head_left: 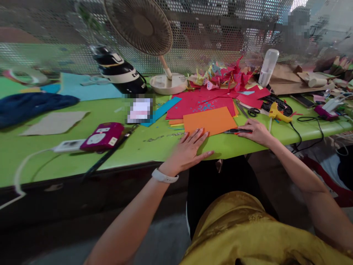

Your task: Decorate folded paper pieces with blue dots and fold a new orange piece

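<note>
An orange sheet of paper (212, 121) lies near the table's front edge, over red and other coloured sheets. My left hand (190, 149) is spread, fingertips pressing the sheet's lower left corner; its fingers are apart and grip nothing. At the sheet's lower right, my right hand (255, 131) is closed around a slim black tool with orange parts (237, 130), which points left along the paper's edge. Its exact kind is unclear. Just beyond that hand lie scissors (252, 111). A yellow glue gun (280, 113) rests to its right.
Red paper (193, 103) with blue bits spreads behind, below a heap of paper scraps (223, 75). A fan (168, 82) and a black bottle (121, 71) stand at the back. At left are a phone (140, 110) and a magenta power socket (103, 137) with a white cable.
</note>
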Motion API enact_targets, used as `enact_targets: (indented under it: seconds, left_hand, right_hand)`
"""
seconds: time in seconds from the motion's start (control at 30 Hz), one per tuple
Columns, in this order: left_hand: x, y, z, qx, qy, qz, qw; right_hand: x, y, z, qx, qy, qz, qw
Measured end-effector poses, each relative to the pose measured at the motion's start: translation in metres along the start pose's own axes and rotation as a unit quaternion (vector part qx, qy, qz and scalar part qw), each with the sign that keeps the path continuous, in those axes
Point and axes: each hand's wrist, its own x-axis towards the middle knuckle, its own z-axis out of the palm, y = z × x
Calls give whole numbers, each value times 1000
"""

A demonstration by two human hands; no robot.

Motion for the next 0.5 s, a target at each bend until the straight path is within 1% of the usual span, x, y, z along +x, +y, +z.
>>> enact_targets:
  seconds: [0.27,0.5]
  left_hand:
    - [0,1,-1,5,4,1,1000]
    - [0,-1,1,0,7,4,1000]
  right_hand:
    - [-10,3,-8,6,4,-1,1000]
    - [1,-8,5,-17,3,-6,1000]
